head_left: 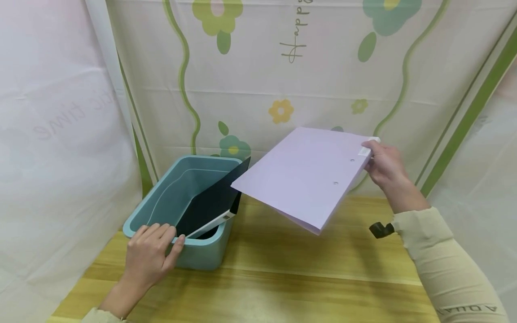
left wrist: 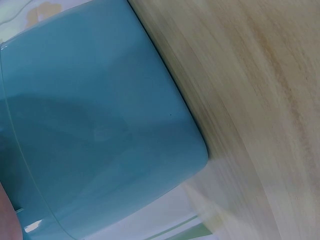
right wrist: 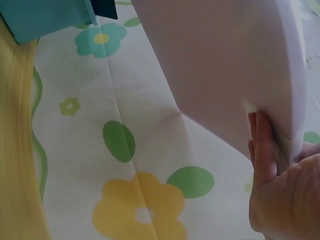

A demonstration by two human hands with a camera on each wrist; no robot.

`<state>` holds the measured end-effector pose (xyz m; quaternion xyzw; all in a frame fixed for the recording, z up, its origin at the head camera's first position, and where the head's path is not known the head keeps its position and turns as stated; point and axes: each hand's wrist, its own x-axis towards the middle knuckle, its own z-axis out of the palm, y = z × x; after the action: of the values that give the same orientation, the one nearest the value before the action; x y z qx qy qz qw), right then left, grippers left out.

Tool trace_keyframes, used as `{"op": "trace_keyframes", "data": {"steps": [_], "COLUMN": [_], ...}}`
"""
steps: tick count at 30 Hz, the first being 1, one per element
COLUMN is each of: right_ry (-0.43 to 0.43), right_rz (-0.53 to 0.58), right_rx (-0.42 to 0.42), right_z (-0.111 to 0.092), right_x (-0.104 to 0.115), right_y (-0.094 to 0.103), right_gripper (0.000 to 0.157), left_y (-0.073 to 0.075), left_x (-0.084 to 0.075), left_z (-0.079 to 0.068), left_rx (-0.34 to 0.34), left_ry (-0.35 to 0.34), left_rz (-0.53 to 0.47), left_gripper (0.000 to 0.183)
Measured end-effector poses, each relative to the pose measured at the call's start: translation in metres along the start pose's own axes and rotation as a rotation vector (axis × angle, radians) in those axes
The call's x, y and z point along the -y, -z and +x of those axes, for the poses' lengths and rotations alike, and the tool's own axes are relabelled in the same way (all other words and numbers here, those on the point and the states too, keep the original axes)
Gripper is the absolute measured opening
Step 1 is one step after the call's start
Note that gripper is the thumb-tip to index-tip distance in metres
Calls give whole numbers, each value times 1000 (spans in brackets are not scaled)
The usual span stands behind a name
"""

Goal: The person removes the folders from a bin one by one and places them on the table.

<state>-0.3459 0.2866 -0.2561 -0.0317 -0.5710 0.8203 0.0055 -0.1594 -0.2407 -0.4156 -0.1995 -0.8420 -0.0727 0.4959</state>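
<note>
In the head view my right hand [head_left: 385,166] grips a pale purple binder folder [head_left: 303,175] near one end of its spine, thumb on top and fingers beneath. The folder hangs tilted in the air above the table, its far corner close to a blue-green plastic bin [head_left: 181,251]. My left hand [head_left: 151,249] holds the near rim of that bin, fingers curled over the edge. Inside the bin leans a black folder [head_left: 210,197] with a pale spine, partly sticking out over the right side. The right wrist view shows the purple folder's underside [right wrist: 225,60] and my fingers [right wrist: 264,145] pressed against it.
The bin stands on a wooden table [head_left: 307,278]. Behind it hangs a white curtain [head_left: 250,112] with printed flowers, and more white fabric [head_left: 60,134] encloses the left and right sides. A small black object [head_left: 381,230] shows beside the right sleeve.
</note>
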Motion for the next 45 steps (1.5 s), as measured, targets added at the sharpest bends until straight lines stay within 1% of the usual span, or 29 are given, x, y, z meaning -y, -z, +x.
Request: {"op": "trace_keyframes", "data": {"steps": [2, 3, 6, 8, 11, 14, 17, 20, 24, 28, 32, 39, 42, 45], "right_ry": [-3, -3, -7, -14, -32, -50, -59, -70, -84, -85, -90, -114, -118, -123], "right_rz": [6, 8, 33, 55, 76, 66, 28, -18, -68, -130, -185, -203, -249, -287], "right_rx": [4, 7, 18, 28, 39, 47, 49, 64, 112, 155, 181, 207, 211, 215], "right_z": [0, 1, 1, 2, 2, 3, 4, 5, 6, 5, 3, 4, 6, 7], "right_x": [0, 0, 1, 2, 4, 6, 5, 4, 3, 2, 0, -14, -19, -25], "right_y": [4, 6, 11, 13, 16, 20, 25, 30, 33, 35, 35, 35, 33, 32], "right_gripper": [70, 65, 41, 28, 17, 11, 8, 8, 10, 5, 6, 8, 9, 14], "left_y": [0, 0, 0, 0, 1, 1, 0, 0, 0, 0, 1, 1, 1, 2], "left_x": [0, 0, -1, -1, -1, -1, -1, -1, 0, 0, 0, -1, -1, -2], "left_z": [0, 0, 0, 0, 1, 1, 0, 0, 0, 0, 1, 2, 1, 1], "left_rx": [-5, -6, -6, -5, -3, -4, -5, -3, 3, 9, 5, -6, 0, 8], "left_ry": [-1, -2, -1, 0, 1, 0, -2, -1, 4, 6, 5, 3, 5, 5], "left_rz": [0, 1, 3, 5, 6, 5, 3, 1, 0, 3, 4, 6, 7, 9], "left_gripper": [52, 52, 52, 52, 52, 52, 52, 52, 52, 52, 52, 53, 53, 52]}}
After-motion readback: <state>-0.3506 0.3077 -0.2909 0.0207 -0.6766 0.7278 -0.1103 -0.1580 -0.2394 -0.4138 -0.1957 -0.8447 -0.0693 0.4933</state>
